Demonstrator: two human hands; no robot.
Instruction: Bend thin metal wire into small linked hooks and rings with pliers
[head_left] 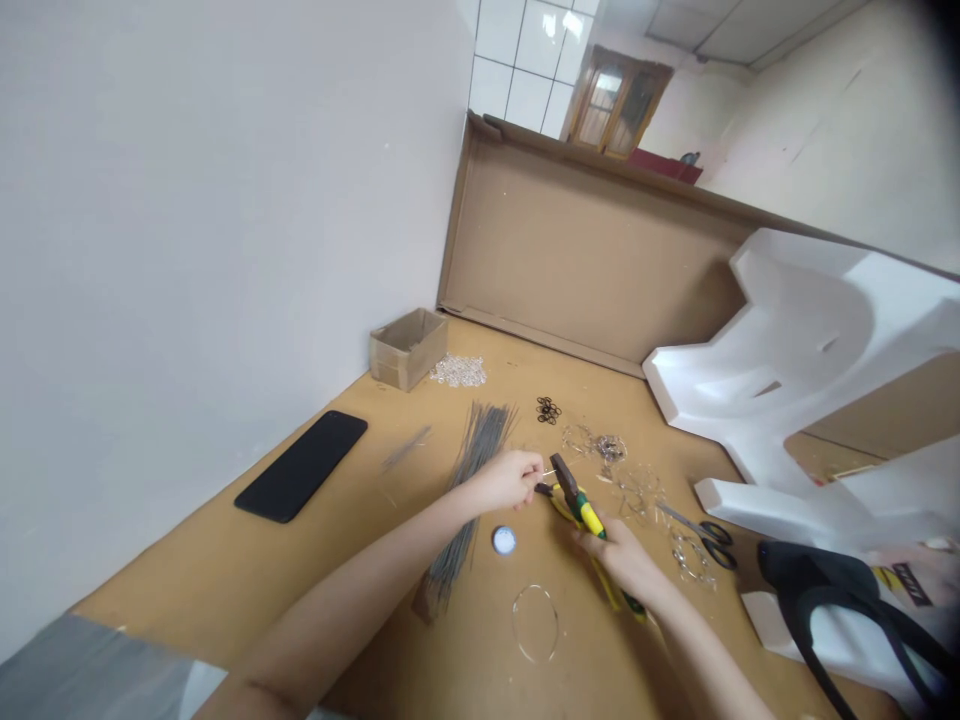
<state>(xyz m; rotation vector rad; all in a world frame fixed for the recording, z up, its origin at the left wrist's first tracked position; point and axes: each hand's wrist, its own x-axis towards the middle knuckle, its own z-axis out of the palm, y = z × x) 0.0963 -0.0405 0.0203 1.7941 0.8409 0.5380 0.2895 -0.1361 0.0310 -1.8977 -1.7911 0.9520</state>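
My left hand (511, 480) is closed in a pinch on a short, thin silvery wire (548, 473); the end inside the fingers is hidden. My right hand (621, 552) is wrapped around combination pliers (583, 508) with green and yellow handles. The dark jaws sit right beside the wire's free end; whether they grip it I cannot tell. Beneath them lies a second, yellow-handled tool (559, 500), partly covered. Under my left forearm spreads a bundle of straight grey wires (480, 445). A small round white-and-blue lid or tub (504, 540) and a thin wire ring (535, 623) lie nearer me.
Scissors (705, 535), loose wire loops (637, 490) and black rings (548, 410) lie to the right. Farther back are clear beads (460, 370) and a small cardboard box (409, 348). A black phone-like slab (301, 466) rests left. White foam pieces (810, 330) edge the right side.
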